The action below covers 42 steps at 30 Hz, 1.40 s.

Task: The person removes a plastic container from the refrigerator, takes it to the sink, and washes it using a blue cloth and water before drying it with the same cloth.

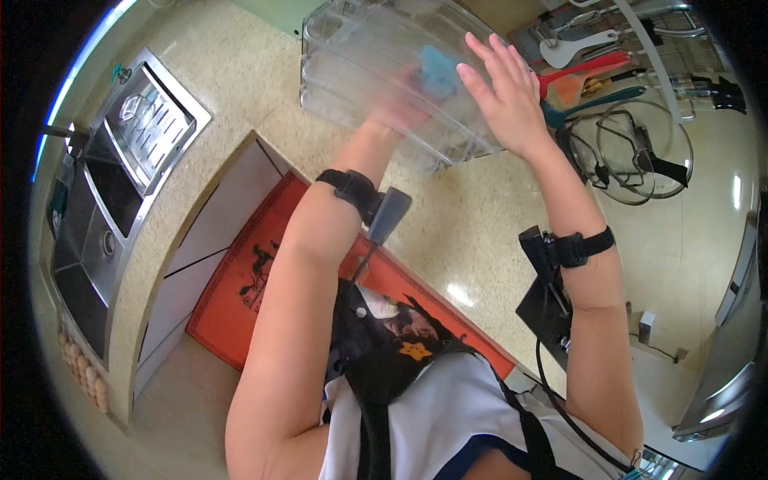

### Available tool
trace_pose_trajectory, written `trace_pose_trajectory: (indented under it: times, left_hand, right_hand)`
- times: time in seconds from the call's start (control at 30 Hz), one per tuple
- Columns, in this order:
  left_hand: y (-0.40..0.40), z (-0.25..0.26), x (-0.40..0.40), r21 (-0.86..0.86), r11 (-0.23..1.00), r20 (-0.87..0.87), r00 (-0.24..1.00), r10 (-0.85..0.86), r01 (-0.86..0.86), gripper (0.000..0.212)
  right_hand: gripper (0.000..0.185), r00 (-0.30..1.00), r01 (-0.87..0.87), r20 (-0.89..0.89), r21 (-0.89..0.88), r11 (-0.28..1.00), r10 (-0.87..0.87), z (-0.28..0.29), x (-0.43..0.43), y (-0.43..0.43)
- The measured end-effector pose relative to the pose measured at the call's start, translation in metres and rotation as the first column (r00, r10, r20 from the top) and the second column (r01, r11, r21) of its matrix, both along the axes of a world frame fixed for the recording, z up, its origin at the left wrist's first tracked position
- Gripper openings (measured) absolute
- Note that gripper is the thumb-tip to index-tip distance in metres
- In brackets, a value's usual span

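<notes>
A stack of clear plastic storage boxes (342,66) stands on the speckled counter in front of me. My left hand (402,99) shows blurred through the clear plastic, at or inside the box. Close to its fingers is a light blue thing (439,72), too blurred to name; whether the hand grips it cannot be told. My right hand (507,99) is raised at the boxes' right side, fingers extended and thumb apart, with nothing in it. Whether it touches the plastic is unclear. Both forearms wear black straps with small devices and cables.
To the left is a steel sink (108,240) with a drainer tray (150,126); several eggs (84,372) lie below it. Utensils, including a white spatula (573,48), and glass pot lids (645,150) hang at right. A red mat (240,288) lies below the counter (444,240).
</notes>
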<state>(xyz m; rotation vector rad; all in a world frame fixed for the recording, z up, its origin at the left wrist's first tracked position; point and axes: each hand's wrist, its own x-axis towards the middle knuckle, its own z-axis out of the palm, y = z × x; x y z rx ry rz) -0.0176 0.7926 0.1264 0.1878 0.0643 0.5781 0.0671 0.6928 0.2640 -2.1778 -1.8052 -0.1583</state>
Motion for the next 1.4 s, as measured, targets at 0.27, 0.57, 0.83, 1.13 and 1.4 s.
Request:
trace_pose_trajectory:
  times: [0.27,0.57,0.83,1.13,1.4]
  left_hand:
    - [-0.055,0.014,-0.022,-0.081,0.975,-0.048,0.976,-0.213,0.208,0.029]
    - [-0.068,0.025,-0.101,-0.185,0.983,-0.141,0.989,-0.033,0.007,0.035]
    - [-0.029,0.033,-0.124,-0.118,0.859,-0.103,0.867,0.488,-0.498,0.033]
    - [-0.123,0.034,-0.079,-0.075,0.997,-0.238,0.971,0.005,-0.023,0.041]
    - [-0.065,0.029,-0.103,0.023,0.944,-0.184,0.927,0.328,-0.329,0.035]
  right_hand:
    - [0.058,1.000,-0.002,-0.007,0.021,1.000,0.003,-0.001,0.005,-0.001]
    - [0.058,0.998,0.056,-0.007,-0.135,0.989,-0.058,0.029,-0.023,-0.005]
    - [0.060,0.996,0.070,-0.035,-0.162,0.984,-0.076,0.030,-0.020,-0.007]
    - [0.058,0.999,0.050,-0.016,-0.097,0.994,-0.051,0.014,-0.010,-0.002]
    - [0.059,0.999,0.039,0.002,-0.007,0.999,-0.039,-0.003,0.003,0.000]
